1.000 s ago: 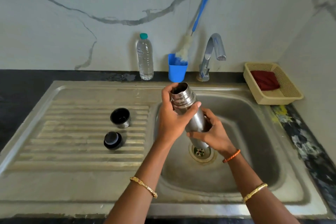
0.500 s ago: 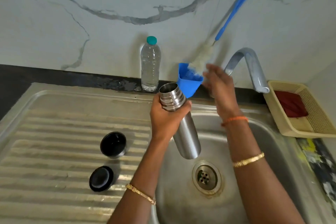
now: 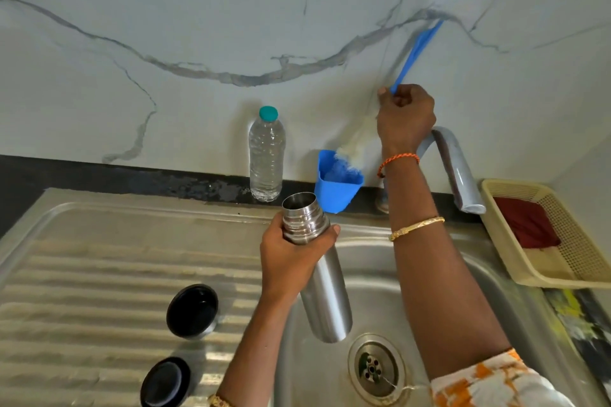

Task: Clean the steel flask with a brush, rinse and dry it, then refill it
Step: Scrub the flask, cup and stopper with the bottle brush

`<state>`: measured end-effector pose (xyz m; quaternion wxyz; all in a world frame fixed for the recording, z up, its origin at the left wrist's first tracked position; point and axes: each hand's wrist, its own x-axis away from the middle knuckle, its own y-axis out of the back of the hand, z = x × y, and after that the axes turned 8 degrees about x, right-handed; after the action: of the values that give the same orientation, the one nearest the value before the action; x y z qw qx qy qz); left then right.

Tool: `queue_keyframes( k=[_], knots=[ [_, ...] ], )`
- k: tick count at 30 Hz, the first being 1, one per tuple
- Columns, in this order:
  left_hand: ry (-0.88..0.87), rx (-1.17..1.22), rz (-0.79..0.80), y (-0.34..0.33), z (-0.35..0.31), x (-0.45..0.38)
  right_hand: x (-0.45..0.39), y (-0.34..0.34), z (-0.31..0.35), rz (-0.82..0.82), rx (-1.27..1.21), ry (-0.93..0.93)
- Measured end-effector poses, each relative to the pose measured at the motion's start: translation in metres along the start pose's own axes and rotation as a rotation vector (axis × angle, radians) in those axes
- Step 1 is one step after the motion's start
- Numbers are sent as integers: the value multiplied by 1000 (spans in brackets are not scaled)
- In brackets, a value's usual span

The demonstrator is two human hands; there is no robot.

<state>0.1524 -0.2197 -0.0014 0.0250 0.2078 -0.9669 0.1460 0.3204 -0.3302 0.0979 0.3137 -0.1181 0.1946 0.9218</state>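
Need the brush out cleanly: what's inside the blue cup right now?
The blue cup holds the white bristle end of the brush, whose handle the right hand grips. The cup's bottom is hidden.

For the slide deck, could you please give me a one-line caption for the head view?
Left hand holds the open steel flask over the sink while the right hand grips the blue bottle brush.

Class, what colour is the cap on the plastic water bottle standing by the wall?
Teal; the cap shows best in the head view, the only one here.
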Motion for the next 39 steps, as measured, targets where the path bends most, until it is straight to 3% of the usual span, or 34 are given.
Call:
queue_keyframes(
  k=[6,13,17,22,26,29,33,39],
  knots=[
    [1,-10,30,2,-3,0,-1,20,32,-113,-156,168],
    [-16,-16,56,-2,-10,6,4,10,13,222,174,185],
    [-27,13,43,-2,-13,7,1,22,19,129,77,224],
    [-2,21,26,-2,-15,8,17,21,1,232,118,226],
    [21,56,-14,-1,-13,6,23,26,2,178,31,212],
    [10,73,4,-4,-12,7,30,25,-3,235,58,184],
    [5,81,10,-5,-14,10,28,31,-1,148,-13,184],
    [-16,77,21,-4,-14,14,32,32,-8,190,5,165]
  ],
)
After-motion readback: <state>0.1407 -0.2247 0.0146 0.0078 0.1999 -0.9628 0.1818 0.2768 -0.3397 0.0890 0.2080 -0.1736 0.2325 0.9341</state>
